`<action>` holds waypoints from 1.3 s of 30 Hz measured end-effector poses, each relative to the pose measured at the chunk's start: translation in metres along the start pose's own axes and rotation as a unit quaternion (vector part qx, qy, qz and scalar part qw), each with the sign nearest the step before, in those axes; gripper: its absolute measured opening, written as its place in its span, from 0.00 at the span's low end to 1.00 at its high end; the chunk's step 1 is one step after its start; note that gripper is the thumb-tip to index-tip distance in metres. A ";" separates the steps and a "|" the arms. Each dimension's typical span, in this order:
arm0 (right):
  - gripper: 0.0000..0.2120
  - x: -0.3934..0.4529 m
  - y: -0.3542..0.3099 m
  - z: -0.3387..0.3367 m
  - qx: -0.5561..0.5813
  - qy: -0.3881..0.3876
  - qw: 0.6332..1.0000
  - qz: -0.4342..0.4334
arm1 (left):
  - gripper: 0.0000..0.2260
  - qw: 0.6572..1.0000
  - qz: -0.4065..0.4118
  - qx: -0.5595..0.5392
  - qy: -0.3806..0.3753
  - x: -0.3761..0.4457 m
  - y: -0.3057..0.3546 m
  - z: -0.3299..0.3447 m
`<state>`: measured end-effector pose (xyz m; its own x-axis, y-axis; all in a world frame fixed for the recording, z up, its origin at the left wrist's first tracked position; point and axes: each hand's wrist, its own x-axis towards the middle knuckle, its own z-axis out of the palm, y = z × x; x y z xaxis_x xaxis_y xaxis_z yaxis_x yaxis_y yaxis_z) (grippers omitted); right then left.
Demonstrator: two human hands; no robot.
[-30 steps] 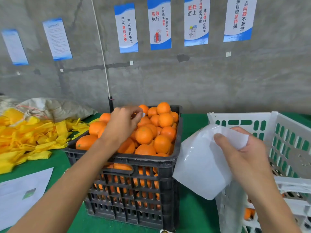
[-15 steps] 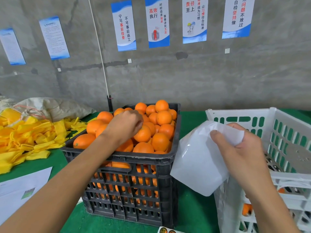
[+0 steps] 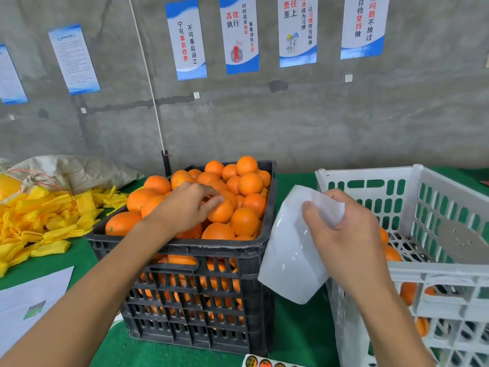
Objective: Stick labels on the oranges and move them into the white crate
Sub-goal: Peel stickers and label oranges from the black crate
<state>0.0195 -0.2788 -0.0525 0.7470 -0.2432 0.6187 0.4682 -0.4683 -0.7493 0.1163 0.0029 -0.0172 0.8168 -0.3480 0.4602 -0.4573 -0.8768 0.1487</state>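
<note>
Head view: black slatted plastic crate (image 3: 195, 292) heaped with round oranges (image 3: 244, 221), centre of the green-covered desk (image 3: 299, 329). White slatted plastic crate (image 3: 434, 271) just right of it, a few oranges inside. Left hand (image 3: 185, 207) over the black crate, fingers curled round one orange (image 3: 221, 211) on top of the pile. Right hand (image 3: 346, 234) pinches a glossy white backing sheet (image 3: 288, 258) in the gap between the crates; sheet covers part of the white crate's near-left corner. Pile of yellow foam net sleeves (image 3: 39, 229) and a grey woven sack (image 3: 79, 172) far left, white paper sheet (image 3: 26, 305) near left. Round stickers (image 3: 264, 362) at bottom edge.

Versus 0.5 s ago: left hand sat fist-like over the pile, now its fingers spread further right onto the orange. Right hand and sheet much the same.
</note>
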 end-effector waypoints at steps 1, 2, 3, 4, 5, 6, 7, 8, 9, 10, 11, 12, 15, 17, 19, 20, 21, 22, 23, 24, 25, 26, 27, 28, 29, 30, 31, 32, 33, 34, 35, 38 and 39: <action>0.11 -0.002 -0.001 0.005 0.004 0.005 1.000 -0.007 | 0.16 1.000 -0.023 0.014 -0.012 0.001 0.001 0.000; 0.10 -0.004 -0.003 0.010 0.010 0.012 1.000 -0.016 | 0.25 0.999 -0.038 0.026 -0.026 0.001 0.000 0.002; 0.09 -0.007 -0.005 0.015 0.016 0.017 0.999 -0.027 | 0.30 0.997 -0.054 0.028 -0.037 0.002 0.000 0.004; 0.08 -0.009 -0.006 0.019 0.023 0.019 0.999 -0.040 | 0.32 0.997 -0.059 0.027 -0.038 0.004 -0.002 0.007; 0.08 -0.011 -0.007 0.023 0.031 0.015 0.998 -0.050 | 0.33 0.997 -0.065 0.019 -0.043 0.004 -0.002 0.008; 0.09 -0.014 -0.008 0.026 0.038 0.006 0.998 -0.054 | 0.33 0.997 -0.064 0.009 -0.038 0.006 -0.005 0.009; 0.09 -0.016 -0.009 0.029 0.043 -0.005 0.998 -0.055 | 0.33 0.997 -0.067 0.000 -0.036 0.006 -0.005 0.009; 0.08 -0.017 -0.010 0.031 0.049 -0.014 0.997 -0.056 | 0.32 0.997 -0.064 -0.008 -0.032 0.007 -0.004 0.008; 0.07 -0.018 -0.011 0.033 0.054 -0.020 0.997 -0.059 | 0.32 0.998 -0.061 -0.010 -0.026 0.007 -0.003 0.006; 0.06 -0.019 -0.012 0.035 0.056 -0.023 0.996 -0.063 | 0.32 0.999 -0.048 -0.010 -0.014 0.008 -0.002 0.006; 0.06 -0.020 -0.012 0.035 0.058 -0.023 0.996 -0.067 | 0.32 0.999 -0.034 -0.005 -0.003 0.009 0.001 0.005; 0.07 -0.020 -0.013 0.035 0.060 -0.020 0.996 -0.069 | 0.32 1.000 -0.018 -0.003 0.016 0.011 0.005 0.004; 0.10 -0.017 -0.010 0.030 0.060 0.010 0.996 -0.068 | 0.31 0.996 0.029 -0.047 0.073 0.025 0.036 0.000; 0.11 -0.013 -0.011 0.024 0.057 0.023 0.996 -0.064 | 0.28 0.989 0.081 -0.085 0.085 0.041 0.068 0.002; 0.14 -0.012 -0.013 0.015 0.072 0.042 0.993 -0.082 | 0.26 0.984 0.133 -0.091 0.072 0.060 0.103 0.009; 0.17 -0.012 -0.013 0.011 0.081 0.047 0.992 -0.082 | 0.23 0.982 0.157 -0.087 0.058 0.069 0.120 0.014; 0.18 -0.011 -0.012 0.008 0.089 0.044 0.992 -0.076 | 0.20 0.980 0.173 -0.087 0.039 0.077 0.136 0.019; 0.20 -0.011 -0.011 0.006 0.092 0.040 0.993 -0.068 | 0.18 0.979 0.181 -0.093 0.015 0.085 0.148 0.024; 0.20 -0.010 -0.009 0.003 0.091 0.039 0.993 -0.061 | 0.18 0.977 0.188 -0.104 -0.008 0.090 0.160 0.029; 0.21 -0.009 -0.006 0.001 0.088 0.044 0.994 -0.056 | 0.18 0.973 0.197 -0.119 -0.025 0.095 0.170 0.034; 0.21 -0.008 -0.004 -0.001 0.088 0.054 0.993 -0.052 | 0.19 0.969 0.203 -0.137 -0.036 0.097 0.178 0.038; 0.21 -0.006 -0.002 -0.004 0.091 0.067 0.992 -0.047 | 0.19 0.965 0.204 -0.160 -0.044 0.099 0.185 0.043; 0.20 -0.004 0.002 -0.007 0.096 0.078 0.992 -0.038 | 0.17 0.964 0.192 -0.177 -0.051 0.099 0.190 0.048; 0.20 -0.002 0.005 -0.010 0.101 0.088 0.991 -0.029 | 0.16 0.962 0.171 -0.204 -0.067 0.098 0.194 0.052; 0.20 -0.002 0.007 -0.012 0.106 0.096 0.989 -0.022 | 0.14 0.960 0.155 -0.217 -0.083 0.096 0.197 0.056; 0.21 -0.001 0.008 -0.014 0.114 0.104 0.988 -0.020 | 0.12 0.960 0.141 -0.224 -0.089 0.096 0.198 0.061; 0.22 -0.001 0.008 -0.015 0.122 0.110 0.986 -0.024 | 0.11 0.963 0.139 -0.212 -0.086 0.096 0.199 0.063; 0.22 -0.002 0.006 -0.015 0.127 0.115 0.985 -0.032 | 0.09 0.966 0.139 -0.199 -0.084 0.097 0.199 0.063; 0.21 -0.002 0.005 -0.014 0.129 0.120 0.984 -0.040 | 0.07 0.970 0.135 -0.182 -0.083 0.098 0.198 0.062; 0.20 -0.002 0.004 -0.012 0.133 0.123 0.983 -0.044 | 0.06 0.973 0.132 -0.174 -0.080 0.099 0.196 0.059; 0.19 -0.002 0.003 -0.011 0.138 0.124 0.982 -0.043 | 0.10 0.975 0.132 -0.163 -0.068 0.099 0.192 0.053; 0.17 -0.002 0.001 -0.004 0.148 0.103 0.983 -0.034 | 0.16 0.979 0.136 -0.146 -0.042 0.092 0.168 0.028; 0.15 -0.003 -0.001 -0.001 0.152 0.091 0.983 -0.037 | 0.18 0.982 0.133 -0.128 -0.033 0.090 0.153 0.020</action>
<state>0.0163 -0.2780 -0.0538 0.6221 -0.3786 0.6853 0.6582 -0.2211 -0.7196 0.1268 -0.1694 0.0292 0.6741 -0.5812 0.4559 -0.7238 -0.6429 0.2507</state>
